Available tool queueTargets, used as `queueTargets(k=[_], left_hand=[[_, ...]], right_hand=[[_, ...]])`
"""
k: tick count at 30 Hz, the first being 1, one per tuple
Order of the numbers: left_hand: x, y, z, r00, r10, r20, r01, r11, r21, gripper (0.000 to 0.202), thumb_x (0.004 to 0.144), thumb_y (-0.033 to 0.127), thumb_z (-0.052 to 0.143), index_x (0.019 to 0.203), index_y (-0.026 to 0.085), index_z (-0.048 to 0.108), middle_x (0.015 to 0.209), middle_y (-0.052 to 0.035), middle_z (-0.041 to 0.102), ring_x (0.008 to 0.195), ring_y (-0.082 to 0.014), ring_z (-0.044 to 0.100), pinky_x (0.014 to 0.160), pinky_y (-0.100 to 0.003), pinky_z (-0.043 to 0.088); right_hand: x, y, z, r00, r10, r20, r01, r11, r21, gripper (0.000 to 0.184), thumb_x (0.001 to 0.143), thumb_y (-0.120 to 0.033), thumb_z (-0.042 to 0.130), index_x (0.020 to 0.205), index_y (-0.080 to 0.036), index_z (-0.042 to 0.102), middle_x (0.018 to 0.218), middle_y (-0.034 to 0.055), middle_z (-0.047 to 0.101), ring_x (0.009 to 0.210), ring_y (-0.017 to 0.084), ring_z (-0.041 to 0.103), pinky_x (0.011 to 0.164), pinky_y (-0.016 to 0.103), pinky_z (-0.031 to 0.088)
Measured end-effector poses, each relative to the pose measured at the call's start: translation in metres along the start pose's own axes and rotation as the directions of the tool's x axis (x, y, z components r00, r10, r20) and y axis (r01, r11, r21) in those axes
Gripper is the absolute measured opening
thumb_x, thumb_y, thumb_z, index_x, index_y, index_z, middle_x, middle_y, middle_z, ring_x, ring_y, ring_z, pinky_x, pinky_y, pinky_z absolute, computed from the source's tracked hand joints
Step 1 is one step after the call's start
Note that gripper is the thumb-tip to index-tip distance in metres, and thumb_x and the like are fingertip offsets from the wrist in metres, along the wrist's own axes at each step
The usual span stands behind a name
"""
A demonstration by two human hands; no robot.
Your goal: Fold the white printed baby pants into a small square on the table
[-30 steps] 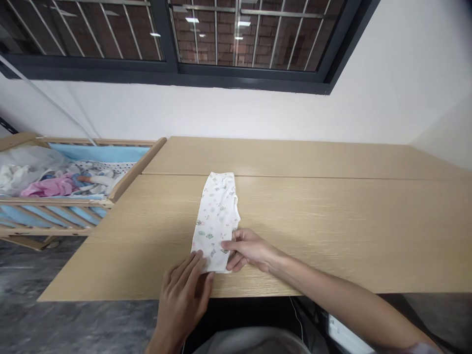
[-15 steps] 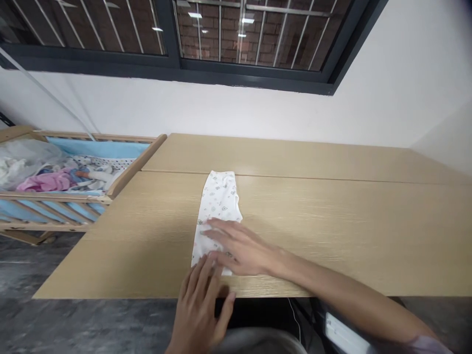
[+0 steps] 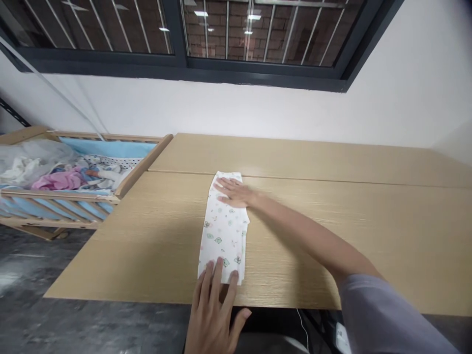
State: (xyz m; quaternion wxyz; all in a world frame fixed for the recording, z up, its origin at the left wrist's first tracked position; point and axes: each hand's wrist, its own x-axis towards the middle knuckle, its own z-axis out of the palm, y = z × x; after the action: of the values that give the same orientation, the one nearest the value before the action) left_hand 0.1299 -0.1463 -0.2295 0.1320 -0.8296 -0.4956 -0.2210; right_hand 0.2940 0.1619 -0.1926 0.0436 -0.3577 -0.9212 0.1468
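A long white baby garment (image 3: 223,231) with a small green and pink print lies folded into a narrow strip on the light wooden table (image 3: 332,216). My right hand (image 3: 234,192) reaches across and rests flat on the far end of the strip, fingers spread. At the near end, my left hand (image 3: 216,309) has its fingertips on the cloth's edge, close to the table's front edge. Neither hand grips the cloth.
To the left of the table stands a wooden crib (image 3: 59,195) with blue padding, holding a heap of pink and white clothes (image 3: 59,179). The table has a seam across it. A dark floor (image 3: 92,280) lies beyond its front edge.
My right hand has slid along the garment from its near part to the far end. My left hand has moved slightly back toward the near edge. The garment has not visibly shifted.
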Motion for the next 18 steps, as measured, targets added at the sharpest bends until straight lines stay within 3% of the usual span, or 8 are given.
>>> queueTargets(k=[3, 5, 9, 11, 13, 15, 16, 18], left_hand=[[-0.001, 0.001, 0.001, 1.000, 0.010, 0.009, -0.010, 1.000, 0.017, 0.062, 0.090, 0.043, 0.065, 0.146, 0.020, 0.052, 0.153, -0.0184, 0.049, 0.142, -0.0394, 0.044, 0.107, -0.048, 0.045], [-0.001, 0.001, 0.001, 1.000, 0.015, 0.011, -0.016, 1.000, 0.025, 0.062, 0.090, 0.042, 0.065, 0.146, 0.019, 0.052, 0.153, -0.0190, 0.049, 0.142, -0.0398, 0.044, 0.106, -0.048, 0.047], [0.006, -0.013, -0.008, 0.999, 0.050, -0.009, -0.050, 0.998, -0.042, 0.056, 0.094, 0.035, 0.060, 0.146, 0.017, 0.050, 0.150, -0.0166, 0.053, 0.140, -0.0351, 0.047, 0.104, -0.045, 0.050], [0.011, -0.029, -0.014, 0.997, 0.075, -0.021, -0.077, 0.987, -0.139, 0.052, 0.096, 0.028, 0.055, 0.146, 0.013, 0.049, 0.144, -0.0151, 0.060, 0.136, -0.0285, 0.052, 0.105, -0.040, 0.051], [0.015, -0.046, -0.019, 0.994, 0.102, -0.028, -0.105, 0.968, -0.227, 0.047, 0.097, 0.026, 0.055, 0.142, 0.012, 0.051, 0.135, -0.0135, 0.066, 0.129, -0.0240, 0.058, 0.104, -0.036, 0.053], [0.014, -0.059, -0.021, 0.989, 0.146, -0.038, -0.151, 0.954, -0.260, 0.040, 0.097, 0.031, 0.059, 0.133, 0.014, 0.058, 0.128, -0.0122, 0.070, 0.124, -0.0241, 0.062, 0.102, -0.037, 0.054], [0.013, -0.064, -0.021, 0.983, 0.180, -0.040, -0.184, 0.947, -0.261, 0.036, 0.096, 0.033, 0.061, 0.128, 0.016, 0.061, 0.127, -0.0114, 0.071, 0.123, -0.0246, 0.062, 0.101, -0.037, 0.055], [0.008, -0.068, -0.022, 0.967, 0.252, -0.043, -0.254, 0.933, -0.253, 0.028, 0.097, 0.029, 0.062, 0.122, 0.018, 0.065, 0.127, -0.0096, 0.071, 0.122, -0.0241, 0.063, 0.100, -0.037, 0.056]], right_hand=[[0.020, 0.030, -0.006, 1.000, 0.004, -0.025, -0.005, 0.999, -0.037, 0.061, 0.107, -0.047, 0.028, 0.161, -0.018, 0.026, 0.168, 0.0102, 0.014, 0.157, 0.025, 0.010, 0.127, 0.047, 0.007], [0.025, 0.036, -0.007, 0.999, -0.005, -0.048, 0.003, 0.999, -0.043, 0.058, 0.107, -0.043, 0.028, 0.160, -0.018, 0.029, 0.168, 0.0104, 0.018, 0.156, 0.026, 0.013, 0.126, 0.048, 0.009], [0.011, 0.012, -0.011, 0.980, -0.046, -0.194, 0.037, 0.998, -0.047, 0.056, 0.104, -0.035, 0.039, 0.156, -0.014, 0.036, 0.166, 0.0154, 0.025, 0.156, 0.028, 0.018, 0.126, 0.050, 0.014], [-0.013, -0.017, -0.014, 0.951, -0.064, -0.303, 0.066, 0.998, -0.004, 0.053, 0.102, -0.032, 0.044, 0.151, -0.013, 0.042, 0.164, 0.0175, 0.030, 0.154, 0.029, 0.025, 0.124, 0.051, 0.023], [-0.049, -0.050, -0.015, 0.925, -0.086, -0.371, 0.128, 0.988, 0.090, 0.044, 0.102, -0.032, 0.046, 0.141, -0.013, 0.054, 0.155, 0.0177, 0.045, 0.143, 0.027, 0.043, 0.118, 0.049, 0.037], [-0.092, -0.083, -0.011, 0.934, -0.221, -0.280, 0.281, 0.939, 0.197, 0.036, 0.105, -0.034, 0.042, 0.126, -0.015, 0.064, 0.131, 0.0111, 0.067, 0.122, 0.020, 0.062, 0.106, 0.040, 0.051], [-0.115, -0.097, -0.006, 0.934, -0.292, -0.205, 0.333, 0.919, 0.213, 0.037, 0.106, -0.036, 0.040, 0.126, -0.016, 0.065, 0.129, 0.0081, 0.069, 0.121, 0.017, 0.063, 0.107, 0.037, 0.050], [-0.158, -0.120, 0.008, 0.923, -0.363, -0.125, 0.378, 0.917, 0.129, 0.048, 0.102, -0.048, 0.049, 0.134, -0.015, 0.061, 0.136, 0.0101, 0.065, 0.131, 0.022, 0.057, 0.114, 0.042, 0.045]])
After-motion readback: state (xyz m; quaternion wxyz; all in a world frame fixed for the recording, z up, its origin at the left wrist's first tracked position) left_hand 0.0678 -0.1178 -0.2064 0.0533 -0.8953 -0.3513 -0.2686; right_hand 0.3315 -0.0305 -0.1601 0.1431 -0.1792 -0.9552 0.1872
